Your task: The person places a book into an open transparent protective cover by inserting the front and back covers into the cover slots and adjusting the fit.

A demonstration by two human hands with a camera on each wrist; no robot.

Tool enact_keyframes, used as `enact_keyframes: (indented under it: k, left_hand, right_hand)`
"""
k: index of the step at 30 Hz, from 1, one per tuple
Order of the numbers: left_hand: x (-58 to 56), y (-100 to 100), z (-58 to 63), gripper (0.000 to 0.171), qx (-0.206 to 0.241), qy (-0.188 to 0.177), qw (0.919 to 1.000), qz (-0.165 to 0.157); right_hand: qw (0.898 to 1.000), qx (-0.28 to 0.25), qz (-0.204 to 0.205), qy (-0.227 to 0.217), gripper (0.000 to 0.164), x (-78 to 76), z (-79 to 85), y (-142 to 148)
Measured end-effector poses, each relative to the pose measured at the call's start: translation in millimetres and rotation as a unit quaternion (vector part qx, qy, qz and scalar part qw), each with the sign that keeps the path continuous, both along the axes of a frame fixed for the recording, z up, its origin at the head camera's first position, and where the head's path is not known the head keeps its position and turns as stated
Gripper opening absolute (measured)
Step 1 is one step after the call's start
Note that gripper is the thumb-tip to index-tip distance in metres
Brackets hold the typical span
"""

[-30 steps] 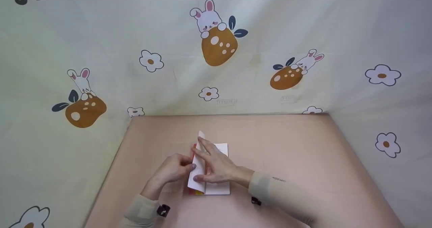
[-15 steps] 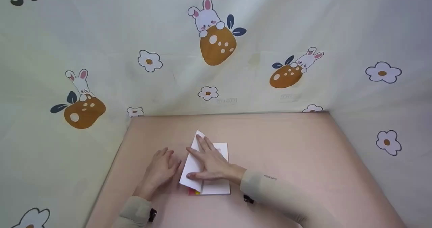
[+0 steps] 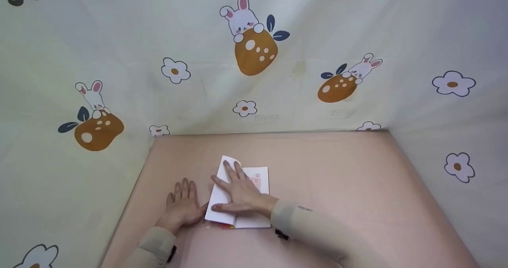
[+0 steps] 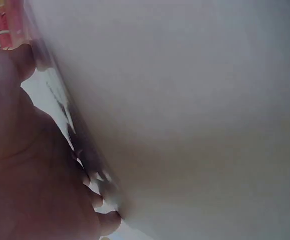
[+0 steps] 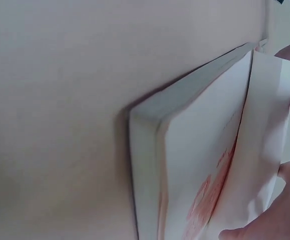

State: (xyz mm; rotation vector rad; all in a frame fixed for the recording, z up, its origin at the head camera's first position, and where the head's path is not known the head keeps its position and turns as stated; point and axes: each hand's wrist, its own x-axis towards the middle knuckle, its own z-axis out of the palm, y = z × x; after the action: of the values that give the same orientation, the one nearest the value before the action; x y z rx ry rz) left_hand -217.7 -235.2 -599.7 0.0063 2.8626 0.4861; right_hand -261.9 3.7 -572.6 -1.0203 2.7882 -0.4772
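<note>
A thick white-paged book [image 3: 254,218] lies spread on the table, its right page carrying pink print [image 5: 210,195]. My right hand [image 3: 240,192] presses on the turned left page [image 3: 218,194] with fingers splayed. Left of the book, my left hand [image 3: 180,204] rests on the table with its fingers straight, the thumb at the page's outer edge. A bit of red and yellow cover [image 3: 227,227] peeks out below the left page. In the left wrist view, my left hand [image 4: 34,160] lies beside a glossy clear edge; what it belongs to is hard to tell.
The pink-beige tabletop [image 3: 337,180] reaches around the book on all sides. Pale cloth walls [image 3: 190,105] printed with rabbits and flowers rise behind it and at both sides.
The left page has swung over to the left under my right hand, baring the print on the right page. My left hand has released its edge and moved left onto the table.
</note>
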Motion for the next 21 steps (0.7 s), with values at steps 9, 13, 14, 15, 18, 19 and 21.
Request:
enact_keyframes:
  k: [9,13,14,15,18,19,21]
  left_hand:
    - [3.0,10,15.4,0.100,0.001,-0.038,0.9992,0.010]
    - [3.3,13,20.9,0.092,-0.002,-0.049,0.9987,0.013]
    - [3.1,14,21.2,0.090,-0.002,-0.051,0.9986,0.013]
    - [2.8,13,21.0,0.089,-0.001,-0.052,0.9986,0.013]
    - [2.9,12,21.6,0.087,0.002,-0.054,0.9985,0.009]
    - [2.8,11,21.5,0.086,0.006,-0.053,0.9985,0.009]
    - [2.5,10,21.8,0.085,0.015,-0.054,0.9984,0.006]
  right_hand:
    - [0.999,0.035,-0.012,-0.006,0.112,4.1,-5.5,-9]
    - [0.999,0.035,-0.011,-0.019,0.109,4.7,-8.3,-11]
    - [0.999,0.034,-0.011,-0.020,0.108,4.7,-8.9,-11]
    - [0.999,0.035,-0.011,-0.020,0.107,4.8,-9.4,-11]
    - [0.999,0.038,-0.011,-0.017,0.103,5.1,-10.8,-13]
    - [0.999,0.040,-0.012,-0.017,0.102,5.5,-11.4,-14]
    - [0.999,0.047,-0.015,-0.012,0.099,6.0,-12.7,-15]
